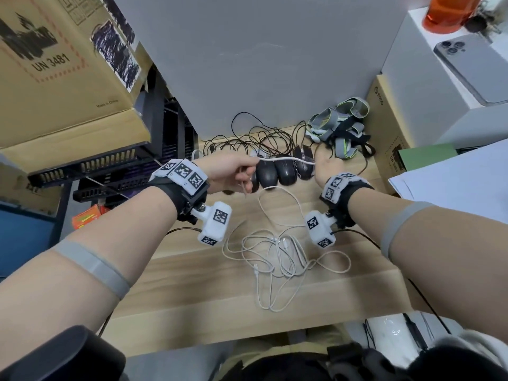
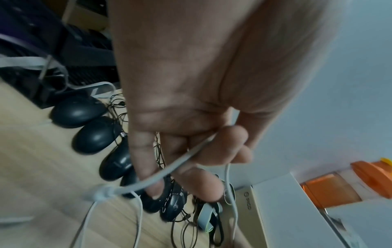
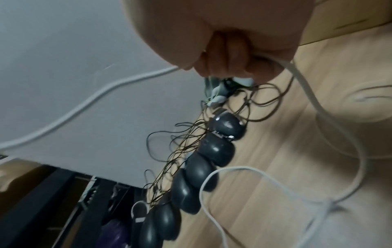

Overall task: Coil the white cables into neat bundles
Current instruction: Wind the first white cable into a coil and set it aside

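Observation:
A white cable (image 1: 286, 159) runs taut between my two hands above the desk. My left hand (image 1: 233, 171) pinches one end of it; in the left wrist view its curled fingers (image 2: 203, 159) hold the cable (image 2: 169, 169). My right hand (image 1: 325, 163) grips the other end, the fingers (image 3: 224, 57) closed round the cable (image 3: 305, 87). From the right hand the cable hangs down in a loop. More white cables (image 1: 277, 254) lie in a loose tangle on the wooden desk (image 1: 192, 284) below the hands.
A row of black mice (image 1: 283, 169) with tangled black cords (image 1: 261, 136) lies just behind the hands. Grey straps (image 1: 341, 125) sit at the back right. Cardboard boxes (image 1: 55, 67) and black trays (image 1: 110, 163) stand left; a white box (image 1: 428, 78) with a phone (image 1: 478, 67) stands right.

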{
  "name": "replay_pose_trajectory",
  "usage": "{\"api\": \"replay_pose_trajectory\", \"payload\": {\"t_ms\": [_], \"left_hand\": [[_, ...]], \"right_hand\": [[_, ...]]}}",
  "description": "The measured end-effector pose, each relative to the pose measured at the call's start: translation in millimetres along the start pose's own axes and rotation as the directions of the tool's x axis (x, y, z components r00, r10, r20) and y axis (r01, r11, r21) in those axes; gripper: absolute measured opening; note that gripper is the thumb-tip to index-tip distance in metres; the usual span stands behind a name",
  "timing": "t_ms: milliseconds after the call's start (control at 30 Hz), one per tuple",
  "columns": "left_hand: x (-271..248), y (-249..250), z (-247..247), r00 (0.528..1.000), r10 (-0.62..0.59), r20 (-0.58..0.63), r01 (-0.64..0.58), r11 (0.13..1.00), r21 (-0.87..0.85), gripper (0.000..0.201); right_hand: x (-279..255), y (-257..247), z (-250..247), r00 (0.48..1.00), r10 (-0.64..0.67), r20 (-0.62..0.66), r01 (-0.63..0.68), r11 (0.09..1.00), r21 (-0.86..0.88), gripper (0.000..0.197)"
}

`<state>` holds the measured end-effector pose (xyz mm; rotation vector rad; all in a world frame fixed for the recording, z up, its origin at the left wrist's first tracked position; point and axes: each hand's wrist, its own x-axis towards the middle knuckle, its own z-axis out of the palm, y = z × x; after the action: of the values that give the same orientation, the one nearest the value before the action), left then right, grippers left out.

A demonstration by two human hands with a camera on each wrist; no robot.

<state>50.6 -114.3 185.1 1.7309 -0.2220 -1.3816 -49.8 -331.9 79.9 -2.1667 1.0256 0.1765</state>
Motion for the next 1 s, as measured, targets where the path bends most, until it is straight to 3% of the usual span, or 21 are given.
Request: {"api": "replay_pose_trajectory", "payload": {"t_ms": [67, 133, 200, 267, 333, 400, 533, 667, 767, 867, 933, 1000], "left_hand": [[-0.1, -6.0, -6.1, 0.999, -0.019, -0.029, 0.017, 0.998, -0.064, 0.041], [1.9, -10.6, -7.1, 0.997, -0.011, -0.074, 0.002, 0.993, -0.118, 0.039], [3.8, -11.5, -2.3, 0.995, -0.011, -0.104, -0.004, 0.990, -0.141, 0.040], [6.8, -12.1, 4.8, 0.995, -0.036, -0.094, 0.018, 0.983, -0.183, 0.044], [11.3, -12.8, 12.1, 0.995, -0.052, -0.090, 0.029, 0.970, -0.243, 0.047], [18.7, -14.4, 15.9, 0.992, -0.052, -0.114, 0.009, 0.938, -0.347, 0.047], [29.5, -15.7, 15.2, 0.976, -0.033, -0.214, -0.115, 0.757, -0.643, 0.043], [27.1, -15.6, 13.7, 0.974, -0.025, -0.224, -0.174, 0.551, -0.817, 0.041], [26.4, -16.5, 10.9, 0.969, -0.045, -0.244, -0.195, 0.468, -0.862, 0.036], [26.1, -20.1, 5.3, 0.940, -0.131, -0.314, -0.203, 0.524, -0.827, 0.036], [21.5, -23.2, 3.1, 0.900, -0.204, -0.384, -0.167, 0.653, -0.738, 0.032], [17.3, -26.3, 2.4, 0.859, -0.252, -0.446, -0.046, 0.829, -0.557, 0.028]], "right_hand": [[7.7, 15.3, -2.2, 0.998, 0.050, 0.027, -0.050, 0.999, -0.018, 0.033], [5.3, 14.8, -1.0, 0.995, 0.017, 0.095, -0.020, 0.999, 0.026, 0.036], [-8.5, 2.4, 3.5, 0.976, -0.072, 0.204, 0.029, 0.977, 0.209, 0.057], [-25.3, -18.3, 11.2, 0.929, -0.204, 0.307, 0.078, 0.923, 0.377, 0.063], [-37.4, -37.3, 18.7, 0.887, -0.328, 0.324, 0.154, 0.873, 0.463, 0.053], [-44.0, -49.4, 25.3, 0.878, -0.389, 0.278, 0.215, 0.841, 0.497, 0.037], [-54.2, -55.0, 37.0, 0.850, -0.429, 0.304, 0.223, 0.817, 0.531, 0.031], [-57.7, -56.9, 40.0, 0.833, -0.378, 0.405, 0.131, 0.845, 0.519, 0.057], [-57.6, -56.8, 40.1, 0.776, -0.444, 0.448, 0.226, 0.858, 0.461, 0.043], [-54.9, -54.3, 37.4, 0.800, -0.441, 0.407, 0.283, 0.875, 0.392, 0.040], [-53.2, -52.8, 34.4, 0.799, -0.442, 0.407, 0.309, 0.884, 0.352, 0.040], [-53.0, -50.8, 31.0, 0.799, -0.434, 0.416, 0.331, 0.895, 0.299, 0.044]]}}
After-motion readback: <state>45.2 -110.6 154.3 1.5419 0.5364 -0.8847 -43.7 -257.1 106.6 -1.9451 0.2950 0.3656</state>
